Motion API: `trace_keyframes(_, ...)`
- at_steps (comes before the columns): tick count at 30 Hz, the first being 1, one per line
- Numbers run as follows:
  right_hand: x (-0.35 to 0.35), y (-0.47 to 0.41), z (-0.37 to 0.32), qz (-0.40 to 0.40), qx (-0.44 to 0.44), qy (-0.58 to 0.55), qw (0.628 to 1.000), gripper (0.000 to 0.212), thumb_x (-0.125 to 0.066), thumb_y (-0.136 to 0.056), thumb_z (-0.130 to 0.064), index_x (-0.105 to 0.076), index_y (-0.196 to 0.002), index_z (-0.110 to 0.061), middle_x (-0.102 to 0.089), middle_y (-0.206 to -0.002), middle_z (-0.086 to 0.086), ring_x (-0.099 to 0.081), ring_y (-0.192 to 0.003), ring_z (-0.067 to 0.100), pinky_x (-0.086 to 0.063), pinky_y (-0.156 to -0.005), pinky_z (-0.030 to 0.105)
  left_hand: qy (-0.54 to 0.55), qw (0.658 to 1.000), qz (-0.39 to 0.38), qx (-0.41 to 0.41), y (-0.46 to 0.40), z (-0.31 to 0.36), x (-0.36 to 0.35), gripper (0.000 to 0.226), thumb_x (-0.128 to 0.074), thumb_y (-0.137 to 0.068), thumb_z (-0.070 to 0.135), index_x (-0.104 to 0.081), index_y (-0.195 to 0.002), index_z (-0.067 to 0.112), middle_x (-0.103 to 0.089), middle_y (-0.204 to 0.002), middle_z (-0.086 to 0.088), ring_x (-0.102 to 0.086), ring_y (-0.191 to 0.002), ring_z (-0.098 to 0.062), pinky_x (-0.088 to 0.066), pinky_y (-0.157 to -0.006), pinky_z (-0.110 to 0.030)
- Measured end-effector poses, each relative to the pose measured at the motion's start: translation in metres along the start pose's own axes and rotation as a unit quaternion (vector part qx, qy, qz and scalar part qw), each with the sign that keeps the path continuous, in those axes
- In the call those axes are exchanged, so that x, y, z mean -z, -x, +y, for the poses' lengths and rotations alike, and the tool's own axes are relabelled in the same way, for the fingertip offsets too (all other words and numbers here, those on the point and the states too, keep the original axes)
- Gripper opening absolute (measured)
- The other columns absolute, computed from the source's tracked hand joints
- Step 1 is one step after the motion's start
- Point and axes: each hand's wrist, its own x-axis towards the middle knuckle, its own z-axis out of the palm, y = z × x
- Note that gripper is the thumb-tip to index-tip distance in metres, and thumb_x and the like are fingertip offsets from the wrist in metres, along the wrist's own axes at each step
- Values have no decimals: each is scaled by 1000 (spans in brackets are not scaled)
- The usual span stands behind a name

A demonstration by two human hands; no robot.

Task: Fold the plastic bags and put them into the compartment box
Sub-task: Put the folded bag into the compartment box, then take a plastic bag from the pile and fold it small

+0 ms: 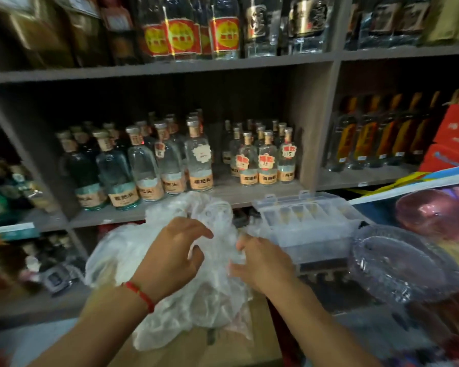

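Note:
A crumpled heap of thin white plastic bags [212,215] lies on a cardboard box in front of me. My left hand [170,256], with a red string at the wrist, is over the heap with curled fingers pinching the plastic. My right hand [260,260] grips the plastic beside it, fingers curled into the folds. A clear plastic compartment box [313,226] stands open just to the right of the bags, its lid tipped back; its compartments look empty as far as I can see.
Grey shelves [154,67] behind hold rows of glass bottles [199,165]. A clear glass dish [403,263] and a pinkish one [429,210] sit at the right. The cardboard box [223,348] is under the bags. Red cartons [453,139] stand at far right.

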Motion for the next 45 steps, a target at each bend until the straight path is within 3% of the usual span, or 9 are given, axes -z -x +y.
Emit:
trace_keyframes(4, -22, 10, -14, 14, -12, 59, 998, 26, -64, -97, -20, -60, -123, -23, -66, -123, 6, -65, -113, 31, -54, -85, 38, -37, 999, -22, -20, 35, -12, -9, 49, -76, -88, 24, -65, -136, 20, -60, -144, -7, -50, -138, -31, -43, -112, -43)
trace_keyframes(8, -13, 14, 6, 96, 19, -200, 975, 11, -77, -92, -18, -77, -87, -27, -75, -83, -8, -69, -80, 5, -56, -75, 27, -114, 983, -140, -21, 28, -9, -35, 95, -63, -90, 63, -7, -163, 41, 3, -170, 10, 8, -158, -18, -9, -127, -42)
trace_keyframes(14, 10, 37, 42, 120, 4, -383, 916, 13, -81, -91, -29, -80, -79, -23, -70, -69, -8, -64, -65, 5, -56, -66, 20, 117, 992, 29, 29, 15, -3, -30, 41, -77, -92, 28, -67, -132, 31, -68, -131, 10, -70, -105, -18, -52, -96, -32)
trace_keyframes(23, 35, 49, 32, 165, 13, -512, 843, 42, -66, -88, -68, -75, -104, -29, -76, -105, -5, -73, -99, 7, -59, -89, 32, 315, 940, 77, 108, -4, 16, -3, 11, -73, -94, 26, -80, -87, 28, -78, -91, 13, -71, -89, -6, -54, -82, -25)
trace_keyframes(28, 21, 62, 19, 167, 116, -374, 905, 65, -75, -73, -76, -56, -131, -55, -54, -132, -30, -56, -119, -8, -53, -92, 22, 331, 930, 86, 137, -4, 19, 0, 16, -76, -91, 34, -79, -81, 22, -77, -83, 3, -71, -81, -14, -56, -79, -30)
trace_keyframes(33, 22, 51, 14, 260, 78, -408, 872, 9, -80, -91, -23, -76, -97, -28, -75, -96, -14, -69, -92, 5, -60, -86, 35, 369, 915, 73, 148, 2, 19, 2, 25, -78, -81, 46, -75, -80, 21, -74, -81, -7, -68, -75, -12, -57, -74, -24)
trace_keyframes(37, 21, 49, 21, 266, 67, -444, 853, 7, -84, -88, -24, -77, -86, -26, -75, -81, -13, -67, -74, 2, -55, -69, 17, 360, 910, 98, 181, 4, 19, 8, 27, -77, -78, 49, -75, -90, 25, -75, -93, -1, -70, -87, -13, -58, -81, -30)
trace_keyframes(42, 18, 45, 26, 284, 6, -491, 823, 21, -81, -89, -35, -71, -78, -21, -70, -70, -3, -63, -66, 15, -56, -68, 32, 285, 946, 69, 139, 39, 26, -4, 68, -75, -74, 73, -52, -134, 51, -51, -136, 31, -51, -122, 9, -50, -88, -22)
trace_keyframes(45, 16, 43, 29, 252, -10, -490, 834, 24, -78, -91, -35, -68, -78, -17, -71, -72, -3, -66, -70, 13, -58, -77, 40, 360, 912, 84, 178, 43, 35, -29, 47, -84, -84, 35, -64, -124, 50, -69, -117, 6, -67, -107, -8, -60, -86, -31)
